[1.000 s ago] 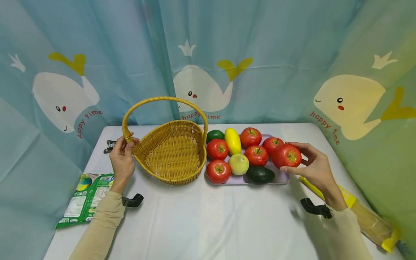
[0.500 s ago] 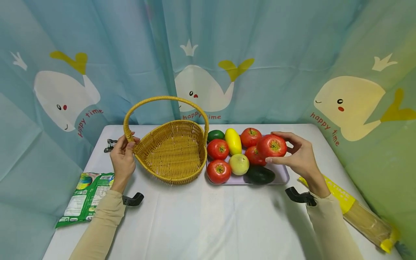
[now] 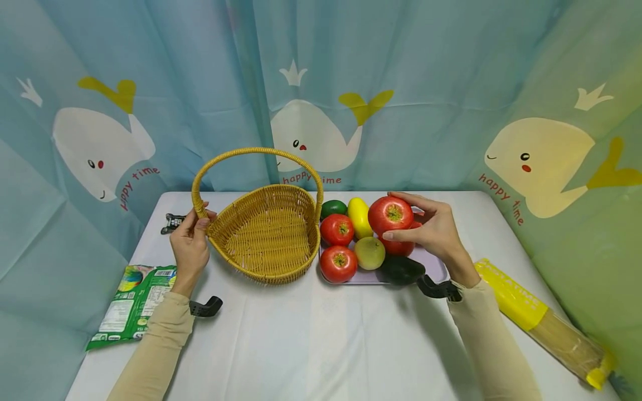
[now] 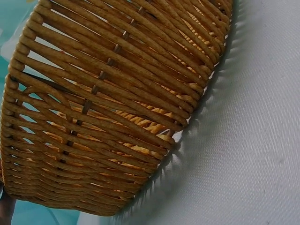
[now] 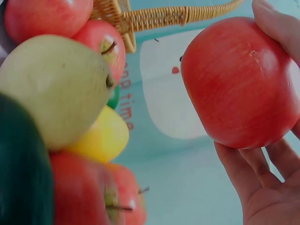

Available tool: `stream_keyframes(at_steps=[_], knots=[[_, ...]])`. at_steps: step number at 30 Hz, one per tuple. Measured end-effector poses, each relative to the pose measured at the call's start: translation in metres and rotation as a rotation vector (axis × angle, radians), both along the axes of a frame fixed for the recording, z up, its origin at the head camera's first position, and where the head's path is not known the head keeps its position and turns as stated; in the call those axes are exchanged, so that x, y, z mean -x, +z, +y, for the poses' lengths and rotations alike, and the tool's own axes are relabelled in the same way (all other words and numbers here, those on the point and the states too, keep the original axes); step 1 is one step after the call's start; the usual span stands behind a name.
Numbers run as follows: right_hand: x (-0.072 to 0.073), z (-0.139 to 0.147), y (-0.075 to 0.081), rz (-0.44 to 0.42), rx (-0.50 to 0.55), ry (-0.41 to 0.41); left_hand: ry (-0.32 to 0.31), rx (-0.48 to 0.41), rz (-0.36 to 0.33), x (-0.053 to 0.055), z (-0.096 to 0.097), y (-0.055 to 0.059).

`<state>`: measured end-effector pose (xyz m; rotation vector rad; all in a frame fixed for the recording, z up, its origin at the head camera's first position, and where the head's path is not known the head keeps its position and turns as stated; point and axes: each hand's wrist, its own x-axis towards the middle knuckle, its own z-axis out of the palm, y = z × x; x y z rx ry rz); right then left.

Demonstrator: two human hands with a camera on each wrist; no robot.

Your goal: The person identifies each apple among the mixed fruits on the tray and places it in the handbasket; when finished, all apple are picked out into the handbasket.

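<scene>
My left hand [image 3: 189,245] grips the golden wicker basket [image 3: 271,245] at its left rim, by the foot of the arched handle. Nothing lies inside the basket; its woven outer wall [image 4: 103,108] fills much of the left wrist view. Between thumb and fingers, my right hand [image 3: 435,231] holds a red apple [image 3: 391,213] above the lilac tray [image 3: 433,266]. Under and beside it on the tray are several red apples [image 3: 338,264], a pale green round fruit [image 3: 369,253], a yellow oval fruit [image 3: 358,216], a dark green avocado [image 3: 401,270] and a green fruit [image 3: 333,208].
A green snack bag [image 3: 131,306] lies at the table's left edge, with a small black object [image 3: 173,223] behind it. Along the right edge lies a yellow pack of noodles [image 3: 541,317]. A blue whale-print curtain [image 3: 426,139] surrounds the table.
My right hand has carried the apple leftward across the tray, from its right end to above the middle. My left hand and the basket stay about where they were.
</scene>
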<state>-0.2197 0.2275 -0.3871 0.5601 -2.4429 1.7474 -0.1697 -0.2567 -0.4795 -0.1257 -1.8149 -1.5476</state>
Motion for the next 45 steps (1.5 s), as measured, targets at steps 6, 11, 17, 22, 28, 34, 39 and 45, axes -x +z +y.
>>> stream_keyframes(at_steps=[6,11,17,22,28,34,39,45], knots=[[0.005,-0.018,0.000,-0.003,0.015,0.057,0.005,-0.010,0.000,0.000,0.000,0.000],[0.005,-0.034,0.000,-0.036,0.033,0.102,0.007,-0.010,-0.011,0.000,-0.001,0.001],[0.002,-0.057,-0.002,-0.045,0.056,0.186,0.013,-0.015,-0.030,-0.003,-0.001,0.000],[0.001,-0.077,-0.002,-0.048,0.071,0.242,0.017,-0.020,-0.014,-0.003,-0.003,-0.002],[-0.004,-0.098,-0.003,-0.093,0.011,0.262,0.013,-0.014,0.002,0.000,-0.002,-0.004],[-0.009,-0.121,-0.006,-0.094,-0.008,0.306,-0.004,-0.017,0.010,0.001,-0.001,-0.005],[-0.012,-0.146,-0.004,-0.091,-0.013,0.322,-0.008,-0.034,0.014,-0.001,-0.001,-0.005],[-0.009,-0.175,-0.005,-0.153,0.042,0.363,0.003,-0.043,-0.008,0.001,-0.002,-0.004]])
